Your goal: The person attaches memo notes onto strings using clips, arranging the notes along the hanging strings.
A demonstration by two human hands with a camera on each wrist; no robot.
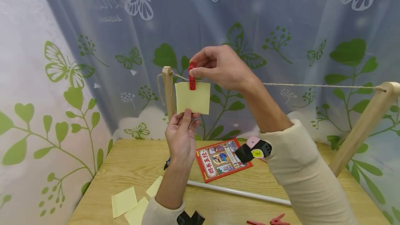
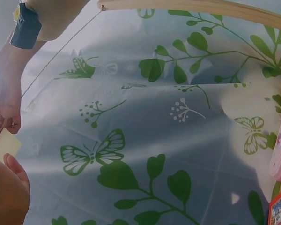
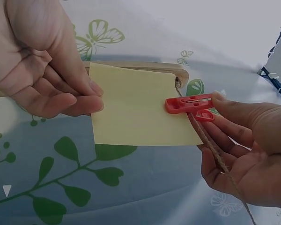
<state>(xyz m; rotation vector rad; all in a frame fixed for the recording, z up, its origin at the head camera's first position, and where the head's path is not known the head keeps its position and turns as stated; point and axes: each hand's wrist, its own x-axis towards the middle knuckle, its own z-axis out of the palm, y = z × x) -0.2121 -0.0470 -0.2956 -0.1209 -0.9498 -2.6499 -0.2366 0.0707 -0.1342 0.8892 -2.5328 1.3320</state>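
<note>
A yellow square of paper [image 1: 193, 100] is up at the string [image 1: 312, 85], near the left wooden post [image 1: 169, 93]. My left hand [image 1: 182, 136] pinches its lower edge between thumb and fingers. Over the paper's top edge sits a red clothespin [image 1: 192, 81], which my right hand [image 1: 223, 67] pinches by its upper end. In the right wrist view the clothespin [image 3: 189, 103] overlaps both paper and string, its handle ends between my thumb and fingers. The left wrist view catches only a corner of the paper [image 2: 9, 143] beside the right hand [image 2: 7, 103].
Several yellow papers [image 1: 124, 202] lie at the table's front left. A red-bordered book [image 1: 218, 159] lies behind a white rod [image 1: 240, 192]. More red clothespins [image 1: 279, 220] are at the front edge. The right wooden post [image 1: 364, 127] leans at the right, holding the string's other end.
</note>
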